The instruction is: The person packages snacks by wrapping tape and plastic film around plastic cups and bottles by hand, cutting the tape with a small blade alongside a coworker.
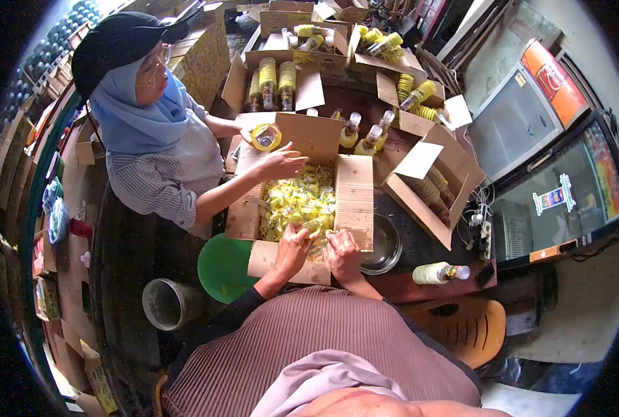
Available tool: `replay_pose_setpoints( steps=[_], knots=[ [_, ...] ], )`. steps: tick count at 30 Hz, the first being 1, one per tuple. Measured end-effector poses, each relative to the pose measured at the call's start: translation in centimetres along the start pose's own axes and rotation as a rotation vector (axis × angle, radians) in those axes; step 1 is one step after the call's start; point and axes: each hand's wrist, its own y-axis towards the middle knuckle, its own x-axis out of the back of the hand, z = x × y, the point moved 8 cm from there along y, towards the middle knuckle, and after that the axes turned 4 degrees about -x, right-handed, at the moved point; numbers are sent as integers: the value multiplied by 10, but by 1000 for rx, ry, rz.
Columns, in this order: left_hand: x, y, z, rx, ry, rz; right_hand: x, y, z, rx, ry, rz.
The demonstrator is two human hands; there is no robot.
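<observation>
An open cardboard box point(354, 198) full of small yellow-and-clear printed plastic pieces point(299, 198) stands in front of me. At its near edge my left hand point(293, 251) has its fingers pinched on a small printed plastic label point(315, 251). Close beside it, my right hand point(343, 251) is also closed, fingertips pinching what looks like the other side of that label. Across the box's left side, a co-worker holds a yellow-rimmed round container point(266, 137) in one hand, with the other hand point(285, 163) open over the box.
A green basin point(224, 267) and a grey bucket point(163, 304) are at left. A glass bowl point(386, 243) sits right of the box, and a wrapped stack with a bottle top point(440, 272) lies near the table edge. Several bottles point(368, 139) and filled cartons point(431, 184) stand beyond.
</observation>
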Motion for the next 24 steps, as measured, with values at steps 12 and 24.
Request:
replay_pose_setpoints(
  steps=[12,24],
  knots=[
    [-29,-9,38,233,-415,189,-49,-7,-81,-388,633,208],
    [-12,-2,29,215,-321,110,-51,-15,-152,-425,385,90]
  ],
)
